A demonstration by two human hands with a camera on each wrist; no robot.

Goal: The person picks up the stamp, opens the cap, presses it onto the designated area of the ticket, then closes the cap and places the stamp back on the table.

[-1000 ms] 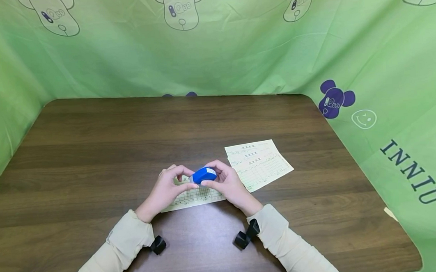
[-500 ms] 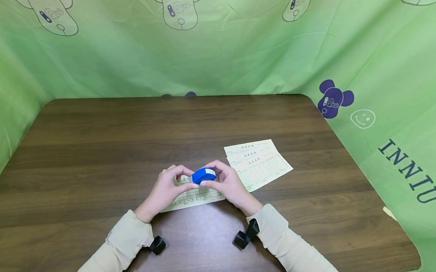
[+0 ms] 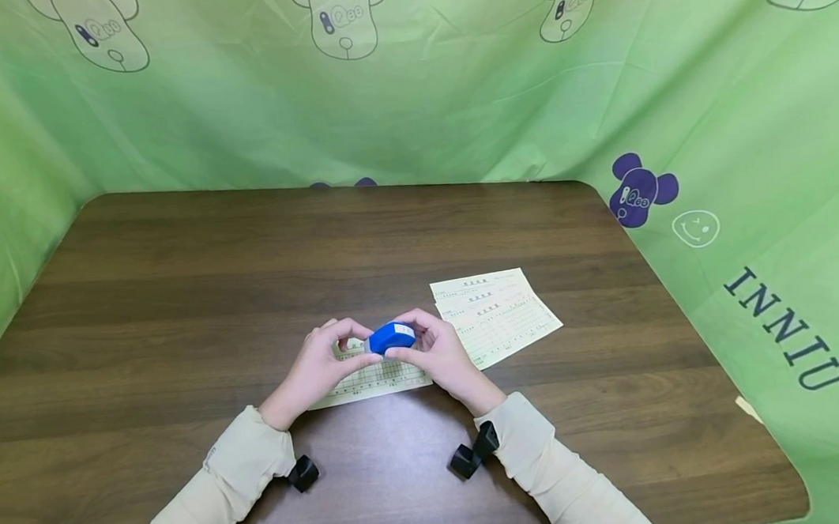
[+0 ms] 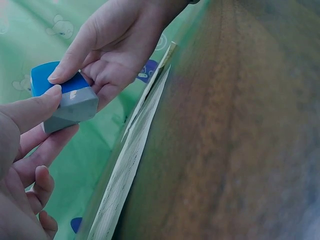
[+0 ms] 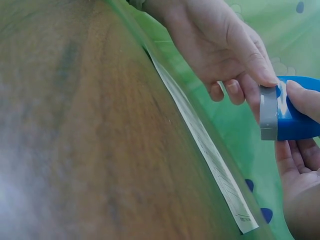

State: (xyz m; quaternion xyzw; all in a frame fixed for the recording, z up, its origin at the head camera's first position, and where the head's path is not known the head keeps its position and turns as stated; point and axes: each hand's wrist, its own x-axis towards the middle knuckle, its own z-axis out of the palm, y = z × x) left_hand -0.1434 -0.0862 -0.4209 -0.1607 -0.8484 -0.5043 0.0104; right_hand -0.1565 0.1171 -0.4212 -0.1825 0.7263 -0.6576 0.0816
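A blue stamp with a grey cap is held up between both hands, above a printed form on the table. My left hand pinches the grey cap between thumb and fingers. From the other side, my right hand grips the blue body, thumb on its near face. Cap and body sit against each other in both wrist views. A white label shows on the body's right end in the head view. The hands and stamp hide part of the form.
Several overlapping printed forms lie to the right of the hands. The brown wooden table stretches around them. A green printed curtain hangs at the back and sides. Black wrist cameras hang under the cuffs.
The hands and the stamp keep the same place and hold. Only the head view shifts very slightly.
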